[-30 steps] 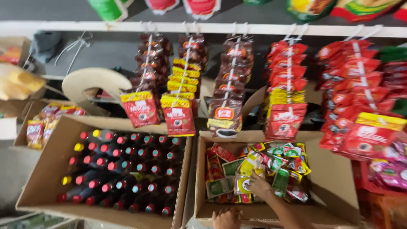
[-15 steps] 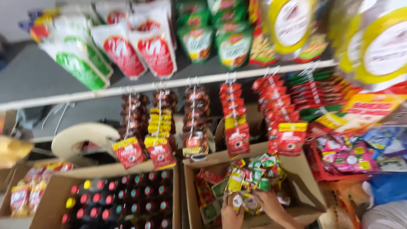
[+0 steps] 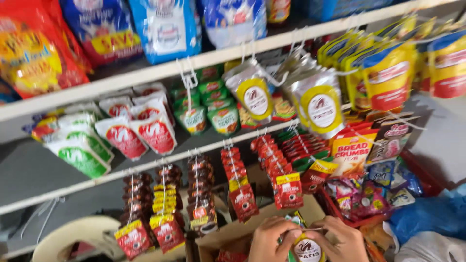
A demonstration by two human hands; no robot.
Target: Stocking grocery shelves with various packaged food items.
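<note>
At the bottom edge of the head view, both hands meet on a small sachet with a yellow-and-white round label (image 3: 307, 247), held low in front of the open brown cardboard box (image 3: 228, 237). The left hand (image 3: 272, 240) curls its fingers (image 3: 284, 227) closed over the sachet's left side and top, while the right hand (image 3: 340, 240) wraps its fingers (image 3: 324, 228) closed around the right side, so the packet sits pinched between the two hands with only its label face showing. The sachet lies straight between the hands, about as near to one as to the other; its long axis seems to run upright, top toward the shelves, though its lower end is cut off by the frame and I cannot tell its full length. Directly above the hands hang strips of dark red sachets on wire hooks (image 3: 286, 191), and further up a cluster of silver pouches with yellow oval labels (image 3: 318, 104) dangles from the white shelf rail (image 3: 160, 73). To the left are strips of brown-and-yellow sachets (image 3: 165, 204) and red-and-white pouches (image 3: 150, 133); to the right stands an orange carton of crumbs (image 3: 350, 155) beside a red tray of mixed colourful packets (image 3: 369, 199). A blue plastic bag (image 3: 427, 213) lies at far right.
</note>
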